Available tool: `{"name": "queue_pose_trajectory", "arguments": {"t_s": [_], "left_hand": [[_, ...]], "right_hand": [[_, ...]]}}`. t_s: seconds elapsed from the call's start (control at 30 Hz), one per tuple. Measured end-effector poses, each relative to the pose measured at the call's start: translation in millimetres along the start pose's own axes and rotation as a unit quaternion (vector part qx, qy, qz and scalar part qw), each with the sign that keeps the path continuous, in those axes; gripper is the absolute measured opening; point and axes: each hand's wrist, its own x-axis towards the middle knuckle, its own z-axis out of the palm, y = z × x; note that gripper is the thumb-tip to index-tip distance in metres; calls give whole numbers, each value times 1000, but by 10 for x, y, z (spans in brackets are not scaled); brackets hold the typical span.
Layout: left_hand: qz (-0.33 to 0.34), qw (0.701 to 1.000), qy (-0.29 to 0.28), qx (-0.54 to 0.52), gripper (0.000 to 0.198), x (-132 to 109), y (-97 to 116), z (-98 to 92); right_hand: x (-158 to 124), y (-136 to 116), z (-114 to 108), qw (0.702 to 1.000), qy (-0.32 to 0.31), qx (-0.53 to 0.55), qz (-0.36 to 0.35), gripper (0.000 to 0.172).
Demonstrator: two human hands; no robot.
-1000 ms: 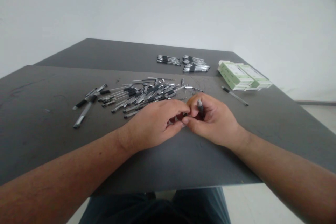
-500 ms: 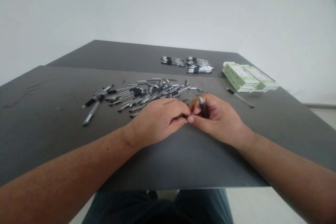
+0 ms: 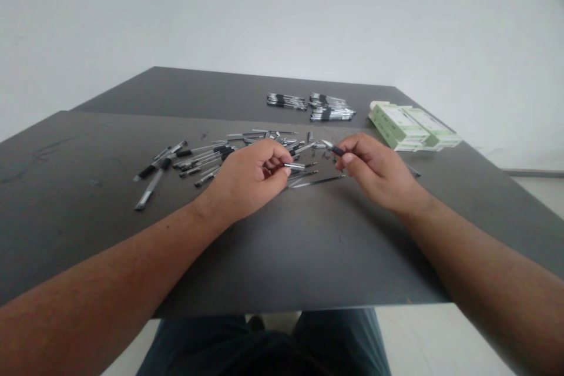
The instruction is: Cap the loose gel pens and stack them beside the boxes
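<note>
My left hand (image 3: pixel 247 182) pinches a short clear-and-dark pen cap (image 3: pixel 295 167) between thumb and fingers, in front of the pile of pens. In my right hand (image 3: pixel 376 170) is a pen (image 3: pixel 335 150) with a black grip, its pale tip pointing left and up; the fingers hide the rest of it. A gap separates the two hands. Below that gap, a thin dark refill (image 3: pixel 321 181) lies on the table. Behind and under my left hand spreads a heap of loose pens and pen parts (image 3: pixel 207 158), partly hidden by the hand.
Several bundled pens (image 3: pixel 332 113) lie in groups further back on the dark table (image 3: pixel 282 258). Green-and-white boxes (image 3: pixel 396 126) stand at the back right. A few pens (image 3: pixel 152 188) lie apart on the left. One pen's end (image 3: pixel 414 171) shows beyond my right hand.
My hands, together before, have come apart: the left went leftward with the pen cap, the right a little up and right with the pen. Refills between them are now uncovered.
</note>
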Motion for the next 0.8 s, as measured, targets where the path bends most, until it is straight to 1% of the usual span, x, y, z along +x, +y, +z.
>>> {"name": "queue_pose_trajectory", "arguments": {"t_s": [0.13, 0.23, 0.4, 0.63, 0.8], "left_hand": [[-43, 999, 12, -31, 14, 31, -35, 8], [-61, 997, 21, -52, 15, 50, -61, 11], [-63, 995, 23, -69, 15, 51, -79, 22], [-53, 997, 23, -45, 16, 24, -67, 31], [-44, 998, 10, -48, 15, 11, -77, 41]], "right_hand": [[12, -41, 10, 999, -10, -42, -6, 25], [16, -34, 10, 998, -9, -63, -14, 27], [16, -49, -7, 997, -24, -71, -21, 26], [24, -74, -8, 996, -39, -72, -27, 24], [21, -63, 2, 995, -46, -77, -40, 24]]}}
